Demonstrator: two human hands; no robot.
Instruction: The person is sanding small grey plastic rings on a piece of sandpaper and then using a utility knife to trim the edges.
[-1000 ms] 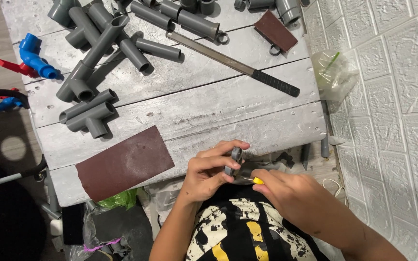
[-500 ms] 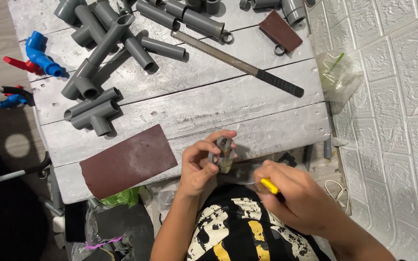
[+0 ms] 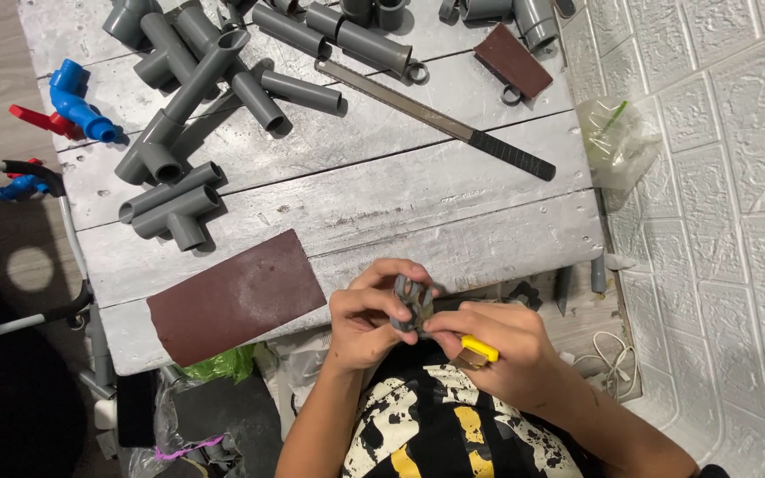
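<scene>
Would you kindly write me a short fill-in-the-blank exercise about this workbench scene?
1. The left hand grips a small ____ pipe fitting.
2. The right hand holds a tool with a ____ handle.
3. The brown sandpaper sheet lies on the ____ table.

Missing words: grey; yellow; wooden

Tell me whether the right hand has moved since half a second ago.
Yes. The right hand has come back up toward the table edge, meeting the grey fitting in the left hand.

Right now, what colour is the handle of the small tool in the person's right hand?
Yellow: the small tool's handle in the right hand, seen in the head view.
</scene>
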